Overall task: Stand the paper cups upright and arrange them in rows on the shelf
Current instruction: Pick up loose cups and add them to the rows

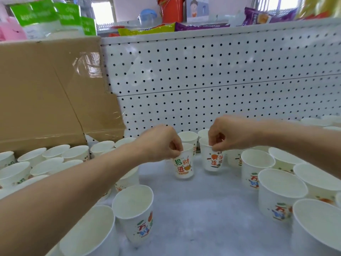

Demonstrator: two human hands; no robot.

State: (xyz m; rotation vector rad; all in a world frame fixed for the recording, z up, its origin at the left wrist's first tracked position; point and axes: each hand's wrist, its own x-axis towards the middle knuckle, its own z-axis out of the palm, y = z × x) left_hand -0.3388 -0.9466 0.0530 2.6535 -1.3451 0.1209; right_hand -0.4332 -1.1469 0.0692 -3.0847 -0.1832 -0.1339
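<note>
**A:** What is the left hand (158, 143) doing?

**B:** It pinches the rim of a small white paper cup printed with green and orange characters (183, 166), with thumb and fingers curled over the edge. The cup is upright, mouth up, near the middle of the shelf's pale fuzzy lining (193, 209).

**A:** And the right hand (228, 133)?

**B:** It has the same grip on a second white paper cup with orange and red print (212, 159). That cup is also upright, just beside the first and not touching it. I cannot tell whether their bases rest on the lining or hang just above it.

**A:** Where are the rest?

**B:** Matching white cups stand mouth up in a cluster on the left (73, 154) and another cluster on the right (276, 182), rims close together. Two more cups (188, 137) stand behind the held pair, before the white perforated metal back panel (203, 71). A brown cardboard box (46, 93) stands at the left rear.
</note>
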